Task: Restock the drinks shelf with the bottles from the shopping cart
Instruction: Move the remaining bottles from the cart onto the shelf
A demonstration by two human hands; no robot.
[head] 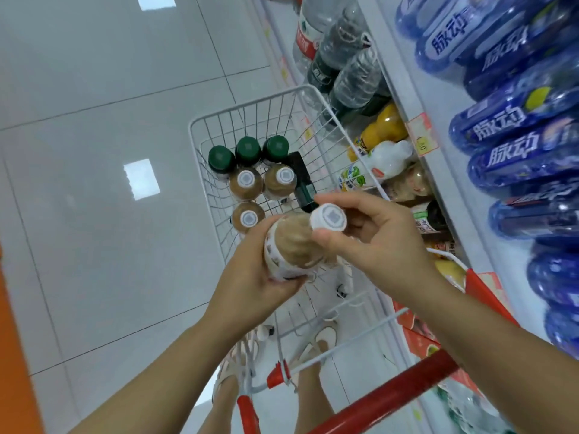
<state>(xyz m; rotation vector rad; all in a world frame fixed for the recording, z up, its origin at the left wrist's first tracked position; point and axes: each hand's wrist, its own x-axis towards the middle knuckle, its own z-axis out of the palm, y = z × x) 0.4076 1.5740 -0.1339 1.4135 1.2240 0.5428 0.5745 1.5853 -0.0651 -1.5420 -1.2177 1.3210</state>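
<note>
Head view. Grips the brown bottle (294,249) round its body with the left hand (250,277); pinches its white cap (328,217) between thumb and fingers of the right hand (379,236). Holds it tilted above the shopping cart (250,103). At 11 o'clock, inside the cart, three more brown bottles (245,183); past them, three green-capped bottles (248,150). At 3 o'clock, drinks shelf (416,89) with blue bottles (501,130).
</note>
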